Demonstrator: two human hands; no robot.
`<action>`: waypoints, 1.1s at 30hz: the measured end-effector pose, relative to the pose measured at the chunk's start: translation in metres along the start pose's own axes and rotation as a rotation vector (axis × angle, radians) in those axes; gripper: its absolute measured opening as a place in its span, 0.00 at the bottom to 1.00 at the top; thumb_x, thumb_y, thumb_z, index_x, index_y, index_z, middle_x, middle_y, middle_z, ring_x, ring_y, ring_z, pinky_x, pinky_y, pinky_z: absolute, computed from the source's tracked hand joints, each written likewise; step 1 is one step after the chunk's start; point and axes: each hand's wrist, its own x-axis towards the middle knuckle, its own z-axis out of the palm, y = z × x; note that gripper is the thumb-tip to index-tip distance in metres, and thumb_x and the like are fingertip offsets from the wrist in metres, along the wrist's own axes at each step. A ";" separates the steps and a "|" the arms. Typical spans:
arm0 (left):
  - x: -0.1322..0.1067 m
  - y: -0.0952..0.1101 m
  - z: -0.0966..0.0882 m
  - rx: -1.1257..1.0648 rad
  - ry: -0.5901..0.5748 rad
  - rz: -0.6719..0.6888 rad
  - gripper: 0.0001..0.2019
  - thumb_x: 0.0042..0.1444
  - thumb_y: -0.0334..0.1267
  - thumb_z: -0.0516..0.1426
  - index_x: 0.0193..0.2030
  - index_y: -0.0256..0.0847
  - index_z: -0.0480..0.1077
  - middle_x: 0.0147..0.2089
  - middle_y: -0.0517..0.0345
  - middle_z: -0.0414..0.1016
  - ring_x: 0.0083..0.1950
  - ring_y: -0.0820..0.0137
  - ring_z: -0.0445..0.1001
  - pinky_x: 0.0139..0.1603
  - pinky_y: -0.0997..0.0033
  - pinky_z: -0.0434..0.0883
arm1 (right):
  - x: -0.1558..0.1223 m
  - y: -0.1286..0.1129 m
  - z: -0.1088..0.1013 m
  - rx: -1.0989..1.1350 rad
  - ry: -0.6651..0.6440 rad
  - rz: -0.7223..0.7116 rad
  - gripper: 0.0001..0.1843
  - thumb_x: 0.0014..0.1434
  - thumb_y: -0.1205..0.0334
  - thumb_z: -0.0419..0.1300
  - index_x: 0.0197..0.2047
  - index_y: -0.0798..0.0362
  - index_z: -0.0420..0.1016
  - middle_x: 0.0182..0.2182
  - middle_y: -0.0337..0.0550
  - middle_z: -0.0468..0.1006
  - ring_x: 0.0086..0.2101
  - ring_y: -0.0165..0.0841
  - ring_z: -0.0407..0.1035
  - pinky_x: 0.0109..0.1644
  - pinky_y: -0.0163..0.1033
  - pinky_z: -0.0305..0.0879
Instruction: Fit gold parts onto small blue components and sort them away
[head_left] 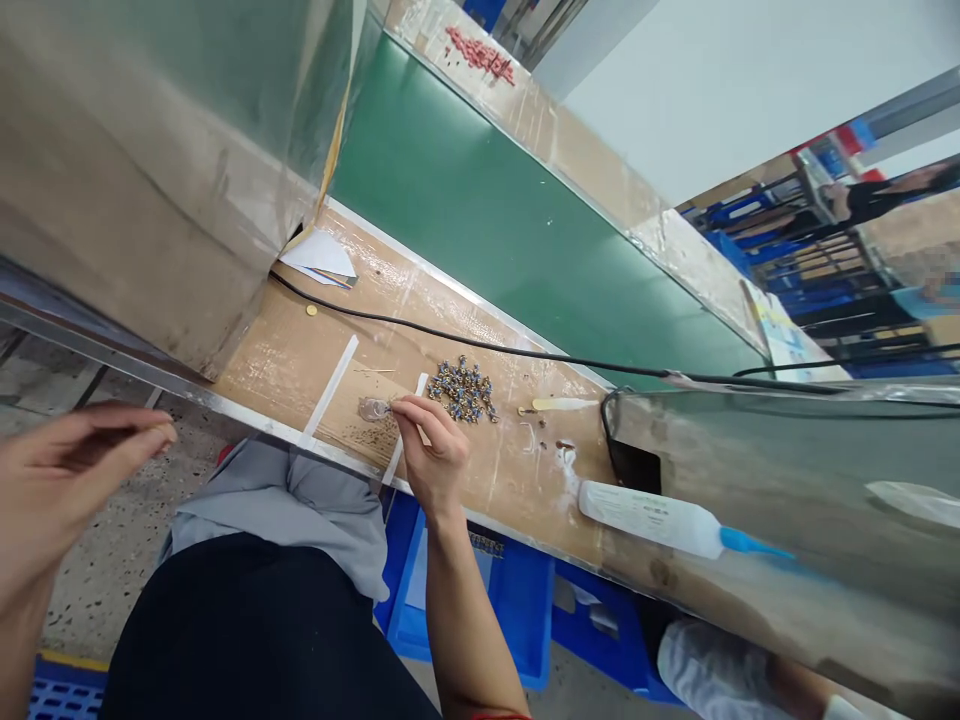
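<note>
My right hand (433, 445) is over the workbench, thumb and forefinger pinched together at the edge of a small clear dish (371, 409). A tiny dark bit shows at those fingertips, too small to name. Just beyond this hand lies a pile of small blue-and-brass metal parts (461, 388). The dish rests on a brown cardboard piece (352, 432) strewn with tiny dark specks. My left hand (82, 465) hovers off the bench's front edge at the far left, thumb and forefinger tips brought together. Whatever they might hold is hidden or too small to see.
A black cable (420, 325) crosses the bench. To the right lie a white bottle with a blue nozzle (652, 517) and a pale-handled tool (562, 404). Blue bins (529, 620) stand below. Red pieces (480, 55) lie on the ledge behind the green panel (510, 220). People are at the right.
</note>
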 end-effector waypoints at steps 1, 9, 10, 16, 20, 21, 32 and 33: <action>-0.009 -0.003 0.006 -0.021 -0.025 -0.040 0.13 0.53 0.53 0.75 0.43 0.56 0.88 0.43 0.61 0.90 0.45 0.56 0.88 0.62 0.44 0.86 | 0.001 0.000 0.000 -0.011 -0.005 -0.003 0.10 0.76 0.65 0.65 0.50 0.45 0.89 0.48 0.46 0.90 0.48 0.38 0.85 0.56 0.46 0.83; -0.017 -0.033 0.028 0.010 -0.363 -0.148 0.20 0.55 0.59 0.75 0.49 0.54 0.89 0.45 0.55 0.92 0.46 0.57 0.90 0.49 0.64 0.87 | 0.001 0.001 0.000 -0.051 -0.045 -0.020 0.11 0.77 0.65 0.64 0.52 0.44 0.89 0.49 0.46 0.89 0.50 0.39 0.85 0.58 0.47 0.83; -0.017 -0.033 0.029 0.010 -0.358 -0.145 0.20 0.54 0.59 0.75 0.49 0.53 0.89 0.45 0.55 0.92 0.45 0.58 0.89 0.48 0.65 0.86 | 0.001 0.001 0.000 -0.057 -0.049 -0.020 0.11 0.77 0.65 0.64 0.52 0.44 0.89 0.49 0.46 0.89 0.50 0.39 0.85 0.58 0.48 0.83; -0.019 -0.034 0.031 0.024 -0.380 -0.090 0.13 0.58 0.55 0.74 0.42 0.51 0.87 0.45 0.57 0.91 0.46 0.58 0.86 0.48 0.63 0.82 | 0.001 0.000 0.000 -0.102 -0.050 -0.036 0.11 0.78 0.63 0.63 0.52 0.44 0.89 0.48 0.47 0.90 0.50 0.40 0.86 0.57 0.49 0.84; -0.019 -0.037 0.030 -0.009 -0.385 -0.110 0.11 0.58 0.53 0.74 0.41 0.51 0.87 0.46 0.58 0.90 0.49 0.57 0.85 0.52 0.64 0.79 | 0.001 -0.001 0.000 -0.107 -0.060 -0.064 0.11 0.78 0.65 0.63 0.53 0.44 0.88 0.49 0.47 0.89 0.50 0.40 0.85 0.57 0.48 0.83; -0.019 -0.037 0.030 -0.007 -0.387 -0.114 0.11 0.58 0.53 0.74 0.41 0.52 0.87 0.46 0.59 0.90 0.49 0.58 0.84 0.51 0.65 0.78 | 0.001 -0.001 0.000 -0.106 -0.062 -0.070 0.11 0.78 0.65 0.63 0.53 0.44 0.88 0.49 0.47 0.89 0.50 0.40 0.85 0.57 0.48 0.83; -0.019 -0.040 0.028 -0.025 -0.378 -0.106 0.12 0.59 0.54 0.74 0.43 0.52 0.88 0.46 0.59 0.89 0.49 0.58 0.85 0.50 0.66 0.79 | 0.002 -0.007 -0.001 -0.123 -0.088 -0.054 0.12 0.78 0.64 0.62 0.53 0.44 0.88 0.49 0.48 0.89 0.50 0.41 0.85 0.57 0.49 0.83; -0.019 -0.040 0.028 -0.028 -0.377 -0.109 0.12 0.59 0.54 0.74 0.43 0.52 0.87 0.45 0.59 0.89 0.48 0.58 0.85 0.50 0.66 0.79 | 0.002 -0.007 -0.001 -0.123 -0.082 -0.058 0.12 0.78 0.65 0.62 0.53 0.44 0.88 0.49 0.47 0.89 0.50 0.41 0.85 0.56 0.49 0.83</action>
